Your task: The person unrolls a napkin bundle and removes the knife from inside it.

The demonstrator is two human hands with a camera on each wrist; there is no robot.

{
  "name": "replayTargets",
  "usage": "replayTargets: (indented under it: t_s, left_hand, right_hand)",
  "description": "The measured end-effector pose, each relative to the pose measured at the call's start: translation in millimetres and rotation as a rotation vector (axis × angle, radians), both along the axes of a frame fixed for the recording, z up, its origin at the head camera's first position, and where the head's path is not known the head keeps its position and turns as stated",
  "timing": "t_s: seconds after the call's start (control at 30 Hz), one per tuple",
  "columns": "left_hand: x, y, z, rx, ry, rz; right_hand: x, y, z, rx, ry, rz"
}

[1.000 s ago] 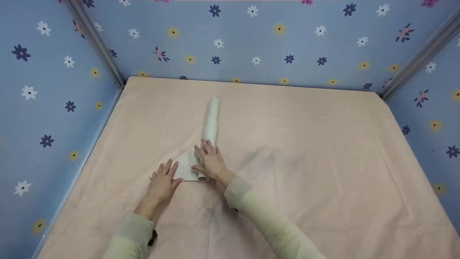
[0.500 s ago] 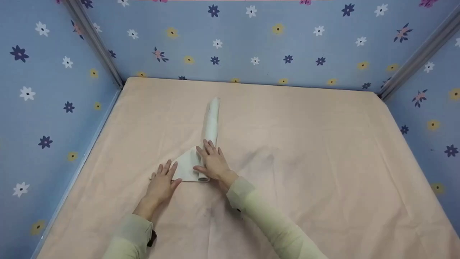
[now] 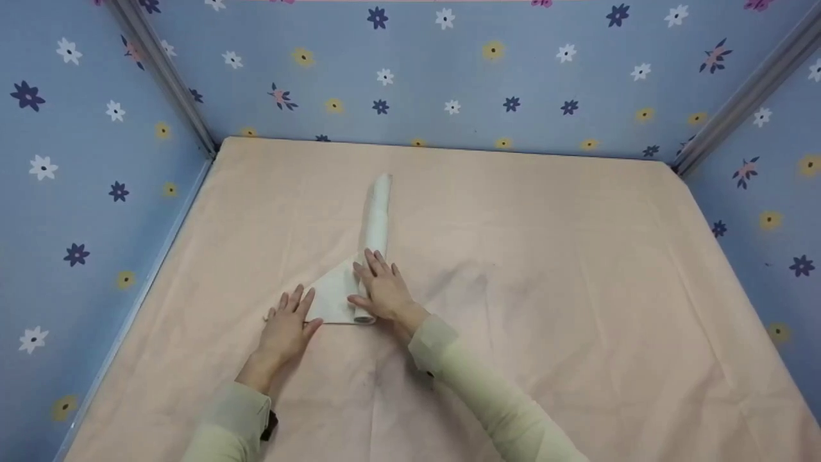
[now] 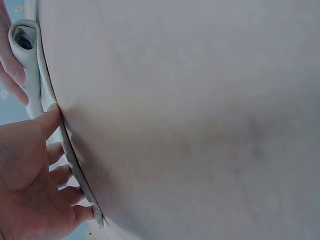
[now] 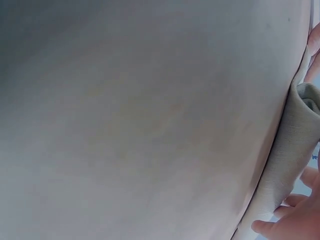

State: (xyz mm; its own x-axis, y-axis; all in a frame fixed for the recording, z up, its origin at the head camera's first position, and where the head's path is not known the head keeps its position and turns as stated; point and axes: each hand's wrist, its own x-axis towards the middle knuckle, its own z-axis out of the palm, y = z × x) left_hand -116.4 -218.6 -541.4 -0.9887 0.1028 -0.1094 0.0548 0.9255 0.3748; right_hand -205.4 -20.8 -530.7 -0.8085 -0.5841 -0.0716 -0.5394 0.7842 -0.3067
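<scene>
A pale whitish-green cloth [image 3: 380,212] lies partly rolled into a long tube that points away from me. Its flat, pointed end [image 3: 332,298] spreads to the left of the roll. My left hand [image 3: 285,327] presses on the tip of this flat part with fingers extended; in the left wrist view its thumb and fingertips rest along the cloth's edge [image 4: 75,162]. My right hand [image 3: 385,294] lies over the near part of the roll, fingers pointing forward and the thumb toward the flat part. The roll's open coiled end [image 5: 310,102] shows in the right wrist view.
A peach-coloured cover [image 3: 545,256] with soft creases spreads under everything. Blue flowered panels [image 3: 436,77] stand at the back and both sides, with grey metal posts [image 3: 163,74] at the back corners.
My right hand has shifted slightly to the right on the roll, and a little more of the flat cloth shows beside it. My left hand stays on the cloth's tip.
</scene>
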Motion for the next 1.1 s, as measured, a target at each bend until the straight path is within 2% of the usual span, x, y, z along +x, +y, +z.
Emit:
replayTargets:
  t_s: [0.3, 0.6, 1.1]
  left_hand:
    - [-0.2, 1, 1.2, -0.006, -0.02, 0.006]
    - [-0.3, 2, 0.6, 0.01, 0.025, 0.003]
    - [0.1, 1, -0.2, 0.007, -0.004, 0.009]
  right_hand:
    - [-1.1, 6, -0.7, -0.026, -0.005, 0.012]
    - [-1.8, 14, 0.4, -0.043, -0.035, 0.004]
    - [-1.8, 26, 1.9, -0.072, -0.031, 0.03]
